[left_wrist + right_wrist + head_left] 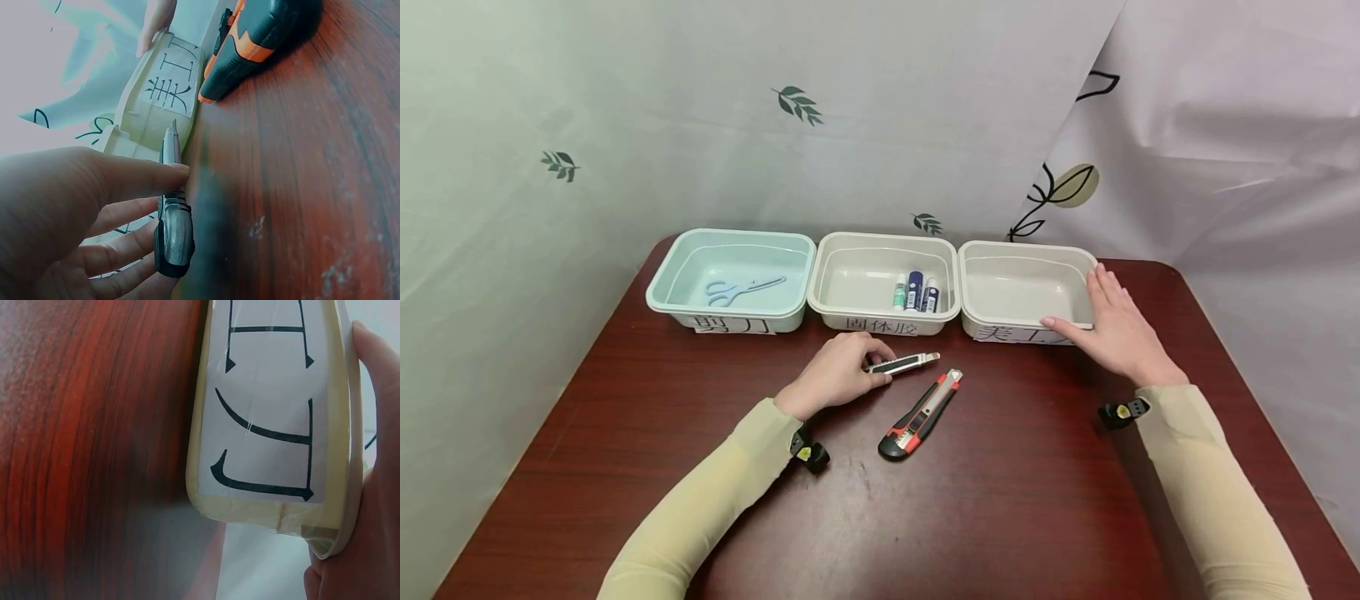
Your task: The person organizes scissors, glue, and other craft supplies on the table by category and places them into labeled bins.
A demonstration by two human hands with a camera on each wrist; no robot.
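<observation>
Backdrop (925, 117): pale, hanging sheet, printed with dark green leaf sprigs and a black-outlined leaf design; hangs behind the table.

Table (1037, 500): dark red, wood-grained, rounded far corners; bears three bins in a row along the far edge.

Sleeves (700, 500): two, pale yellow, one to each forearm.

Bins: three, rectangular, rounded corners, black characters on white front labels. Light blue bin (745, 254) at left, marked 剪刀; middle bin (861, 279), off-white, marked 固体胶; right bin (1022, 292), off-white, marked 美工刀.

Right hand (1120, 337): spread, fingers straight, thumb set apart; touches the right end of the right bin, thumb at the front rim.

Left hand (838, 371): pinches the silver-and-black utility knife (904, 364) between thumb and fingers, in front of the middle bin.

Black-and-red utility knife (921, 414): lies on the table just beside the held one, nearer the person, blade end toward the right bin.

Scissors (741, 289): one pair, light blue; lies in the light blue bin, handle loops at left.

Silver-and-black utility knife: slimmer than the other; metal tip toward the right bin, rear part hidden by fingers in the head view. Contact with the table: cannot tell.

Glue sticks (914, 292): three, close together in the right part of the middle bin; one green and white, two dark blue and white.
</observation>
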